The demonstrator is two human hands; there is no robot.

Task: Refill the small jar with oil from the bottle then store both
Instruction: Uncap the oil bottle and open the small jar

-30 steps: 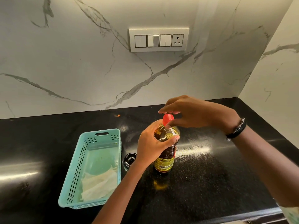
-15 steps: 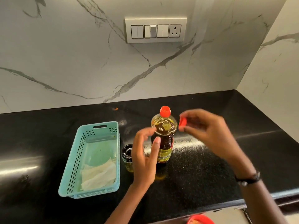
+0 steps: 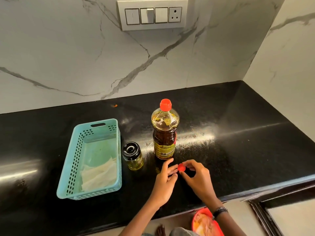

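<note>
On the black counter, roughly mid-frame:
Bottle [image 3: 165, 133]: standing upright, mostly full of oil, a red piece on its neck, so there seems to be an inner cap or spout left on it.
Small jar [image 3: 132, 155]: just left of the bottle, not touching it, black lid on, a little oil at the bottom.
Red cap [image 3: 181, 167]: off the bottle, held low over the counter right in front of it.
Right hand [image 3: 196, 174]: pinching the cap between thumb and fingertips.
Left hand [image 3: 166, 178]: holding nothing, fingers loosely straight, tips right next to the cap. Can't tell if they touch it.
Step, my guess: cap just needs parking. I'd set it down open side up, away from the edge, so it stays clean and doesn't roll.
Then: the jar's lid has to come off before any pouring. Steady the jar with one hand.
Basket [image 3: 95, 133]: teal, left of the jar, folded paper inside, probably where both get stored.
</note>
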